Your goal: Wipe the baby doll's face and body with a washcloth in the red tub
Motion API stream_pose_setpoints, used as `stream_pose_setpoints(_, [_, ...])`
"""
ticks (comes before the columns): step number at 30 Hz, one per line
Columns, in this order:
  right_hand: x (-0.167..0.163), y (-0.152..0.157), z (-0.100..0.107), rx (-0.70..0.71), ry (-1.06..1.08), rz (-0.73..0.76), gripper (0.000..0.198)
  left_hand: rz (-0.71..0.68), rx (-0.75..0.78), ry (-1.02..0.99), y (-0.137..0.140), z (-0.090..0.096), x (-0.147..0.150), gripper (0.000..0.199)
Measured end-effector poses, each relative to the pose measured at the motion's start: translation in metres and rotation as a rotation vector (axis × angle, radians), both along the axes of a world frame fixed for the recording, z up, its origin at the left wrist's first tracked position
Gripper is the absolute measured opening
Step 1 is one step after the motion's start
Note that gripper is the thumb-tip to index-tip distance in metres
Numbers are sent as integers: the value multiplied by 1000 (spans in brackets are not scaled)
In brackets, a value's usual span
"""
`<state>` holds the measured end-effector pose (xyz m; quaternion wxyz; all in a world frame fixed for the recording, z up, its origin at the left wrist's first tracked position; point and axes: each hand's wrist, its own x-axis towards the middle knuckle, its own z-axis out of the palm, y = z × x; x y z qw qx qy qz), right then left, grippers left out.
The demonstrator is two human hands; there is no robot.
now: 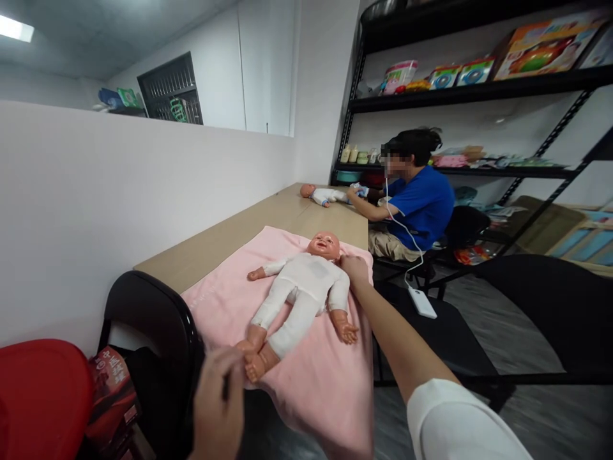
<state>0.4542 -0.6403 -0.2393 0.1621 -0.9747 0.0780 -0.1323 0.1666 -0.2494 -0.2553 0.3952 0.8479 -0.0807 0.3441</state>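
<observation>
A baby doll (306, 281) in a white cloth suit lies face up on a pink blanket (215, 300), its head toward the far end and its feet toward me. My right hand (355, 269) is by the doll's neck and shoulder, low against the blanket. Its fingers look curled, and the fingertips are hidden, so what they hold cannot be made out. Close to the doll's feet is my left hand (219, 399), raised and smeared by motion. Whether it touches the feet or the blanket cannot be told.
The blanket hangs over the near edge of a wooden table (177, 246). Black folding chairs (148, 306) stand left and right; a white power bank (422, 303) lies on the right one. Beyond, a person in blue (421, 198) handles another doll (330, 195). Shelves (460, 96) hold toys.
</observation>
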Motion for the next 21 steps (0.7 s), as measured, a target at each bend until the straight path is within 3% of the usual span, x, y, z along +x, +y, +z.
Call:
stream_pose_setpoints(2, [-7,4,4,-9,23,15,30,70,-90,136,24,26,25,24])
stream_pose_setpoints(5, [-18,6,9,4,48,51,22,-77,-87,301,31,39,50,35])
stream_pose_setpoints(9, [-44,-3,7,53,21,91,28,-195,-6,459,21,10,44,43])
stream_pose_setpoints(13, [-105,-12,-9,169,-60,84,46,-230,26,511,29,-33,16,54])
stream_pose_setpoints(16, [-171,-6,-26,400,-160,311,54,-240,67,504,40,-56,1,61])
stream_pose_setpoints(18, [-211,4,-36,401,-133,454,52,-247,72,500,45,-62,-3,60])
stream_pose_setpoints(21, [-250,24,-48,425,-104,447,58,-144,5,468,52,-54,3,59])
